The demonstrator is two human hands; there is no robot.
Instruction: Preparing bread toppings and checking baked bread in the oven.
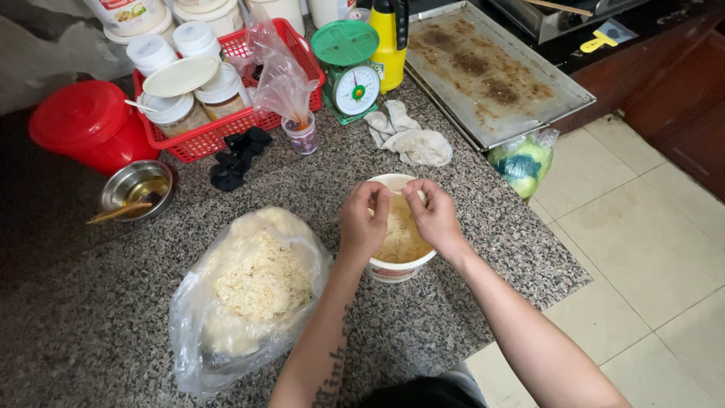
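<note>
Both hands point(400, 215) hover over white tub point(393, 268); plastic bag point(249, 295) beside.

Green scale point(349, 72) — red basket point(226, 128)

Red basket point(198, 143), green scale point(349, 69), speckled grey countertop point(91, 317), yellow bottle point(391, 39)

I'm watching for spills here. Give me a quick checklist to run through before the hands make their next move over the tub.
1. Left hand and right hand both over the white tub: ok.
2. Tub flat on the granite counter, clear of the edge: ok.
3. What the fingers pinch between them: cannot tell.
4. Plastic bag of shredded stuff open and within reach: ok.
5. Cloth close by for wiping: ok.
6. Steel bowl with liquid out of the arms' way: ok.
</note>
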